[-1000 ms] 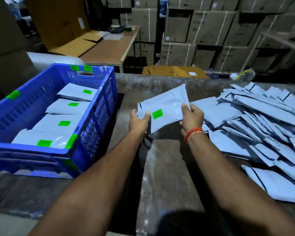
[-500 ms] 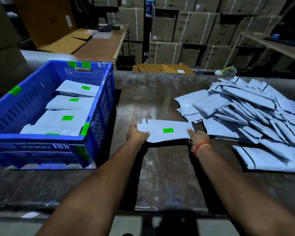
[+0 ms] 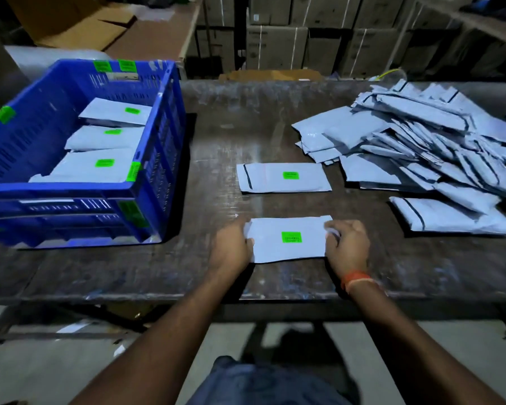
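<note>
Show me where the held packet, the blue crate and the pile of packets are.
held packet (image 3: pixel 291 237): head view, centre of its green label.
blue crate (image 3: pixel 70 190): head view, near rim.
pile of packets (image 3: pixel 415 141): head view, middle of heap.

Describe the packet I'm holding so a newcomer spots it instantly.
On the dark table, look between the blue crate at left and the heap of grey packets at right. The held packet, grey with a green sticker, is nearest the front edge. Unlike the lone packet beyond it, the left hand and right hand grip its ends.
</note>
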The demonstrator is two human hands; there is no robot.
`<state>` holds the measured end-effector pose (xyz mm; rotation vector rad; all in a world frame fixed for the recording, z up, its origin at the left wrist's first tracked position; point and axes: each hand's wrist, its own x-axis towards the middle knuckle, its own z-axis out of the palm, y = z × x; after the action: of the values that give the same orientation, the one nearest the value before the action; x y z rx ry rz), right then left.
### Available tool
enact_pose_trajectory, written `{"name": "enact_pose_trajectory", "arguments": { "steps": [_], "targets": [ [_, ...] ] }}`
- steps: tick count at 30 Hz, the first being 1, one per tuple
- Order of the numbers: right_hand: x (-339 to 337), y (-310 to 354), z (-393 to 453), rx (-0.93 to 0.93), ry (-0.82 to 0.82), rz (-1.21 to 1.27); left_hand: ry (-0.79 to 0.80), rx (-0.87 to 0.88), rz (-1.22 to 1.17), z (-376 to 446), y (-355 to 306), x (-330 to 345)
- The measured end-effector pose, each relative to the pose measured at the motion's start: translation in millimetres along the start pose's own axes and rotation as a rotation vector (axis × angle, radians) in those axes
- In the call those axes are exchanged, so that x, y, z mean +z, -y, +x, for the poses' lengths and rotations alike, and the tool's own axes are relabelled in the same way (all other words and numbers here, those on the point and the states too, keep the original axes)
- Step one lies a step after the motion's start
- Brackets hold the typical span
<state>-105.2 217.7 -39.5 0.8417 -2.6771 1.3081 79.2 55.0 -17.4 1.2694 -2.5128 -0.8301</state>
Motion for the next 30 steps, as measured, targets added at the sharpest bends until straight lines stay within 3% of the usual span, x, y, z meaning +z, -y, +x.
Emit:
{"name": "enact_pose_trajectory", "arguments": {
  "steps": [2,5,7,10,13,22,27,30],
  "targets": [
    [-6,-6,-15,-0.038,0.008,-0.032,-0.084,0.069,0.213,-22,-3,11],
    [-13,-7,-29,-0.263,0.046,-0.389,-0.233,0.287,0.360,-41,-20,26],
    [-17,-4,-32,-0.408,0.157,-0.454,-0.160,0.400,0.373,-45,-27,41],
    [-15,-5,-32,-0.528,0.369,-0.497,-0.037,0.346,0.398,-43,-30,58],
    [-11,-8,-31,-0.602,0.527,-0.538,-0.028,0.329,0.446,-46,-29,63],
    [-10,-13,-32,-0.567,0.648,-0.548,0.065,0.348,0.443,-55,-23,66],
    [-15,-21,-36,-0.522,0.575,-0.555,0.073,0.412,0.449,-49,-12,58],
    [-17,-24,-38,-0.428,0.535,-0.567,0.071,0.348,0.470,-47,-7,53]
  ]
}}
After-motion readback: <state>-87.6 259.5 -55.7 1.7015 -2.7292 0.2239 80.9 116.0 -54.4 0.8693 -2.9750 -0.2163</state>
